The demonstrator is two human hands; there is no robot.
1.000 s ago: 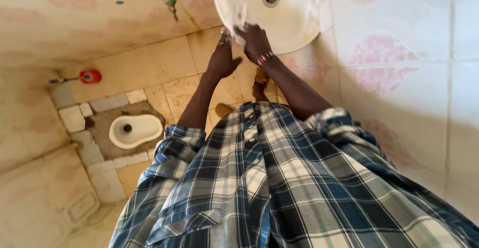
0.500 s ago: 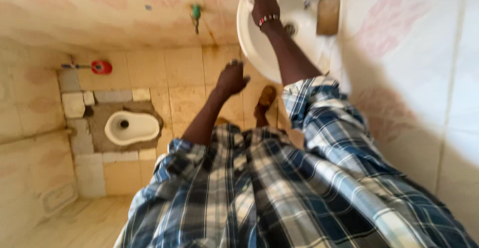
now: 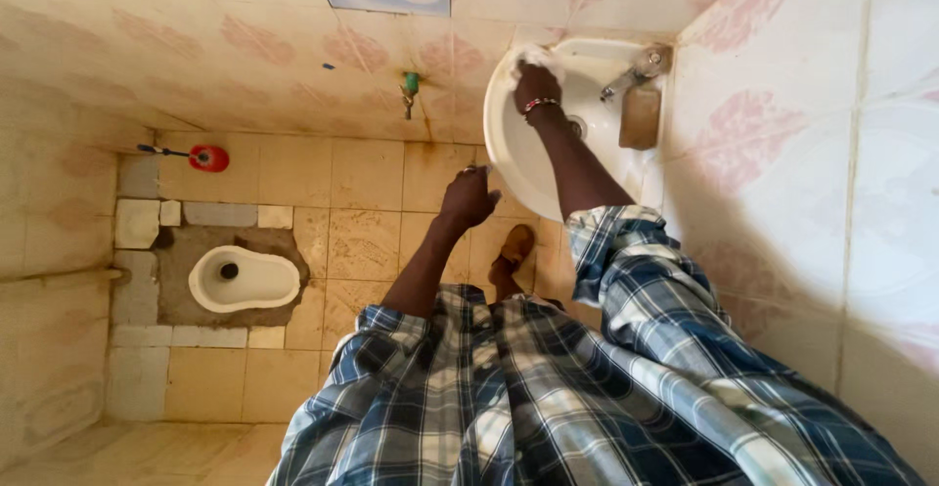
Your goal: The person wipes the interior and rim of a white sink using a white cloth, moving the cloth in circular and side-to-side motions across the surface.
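The right hand (image 3: 536, 87) is up at the far rim of the white washbasin (image 3: 509, 158), fingers closed on a pale cloth (image 3: 533, 56) pressed against the porcelain; one beaded band sits on that wrist. The left hand (image 3: 468, 196) hangs just beside the near edge of the basin, fingers loosely curled, holding nothing that I can see, though whether it touches the rim is hard to tell.

Inside the basin there is one drain, partly hidden behind the right forearm. One metal tap (image 3: 634, 70) stands at the basin's back corner, and one brownish block (image 3: 640, 117), perhaps soap, lies just beside it. One small green valve (image 3: 411, 85) sticks out of the tiled wall. Down on the floor is one squat toilet pan (image 3: 243, 279) in a grey surround, and one red-headed brush (image 3: 207, 157) lies near the wall. One foot (image 3: 513, 251) shows below the basin; the other is hidden by the plaid shirt (image 3: 548, 388).
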